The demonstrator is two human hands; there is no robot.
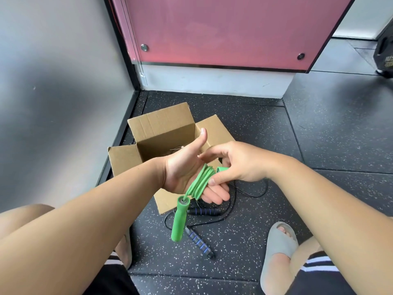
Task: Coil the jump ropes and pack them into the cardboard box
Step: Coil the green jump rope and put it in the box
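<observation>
The open cardboard box (161,128) stood on the speckled black floor (319,135) left of the frame's centre, flaps spread. In front of it the left hand (182,167) lay palm up, thumb raised and fingers fairly straight, gripping nothing. The green jump rope (200,182) was looped in several turns around that palm at mid-frame, outside the box. One green handle hung below the hand. Beneath it on the floor lay a black jump rope (198,241) with blue-banded handles, uncoiled. Just right of centre the right hand (238,162) curled its fingers round the other green handle, thumb against the loops. A grey slipper (278,252) sat lower right.
</observation>
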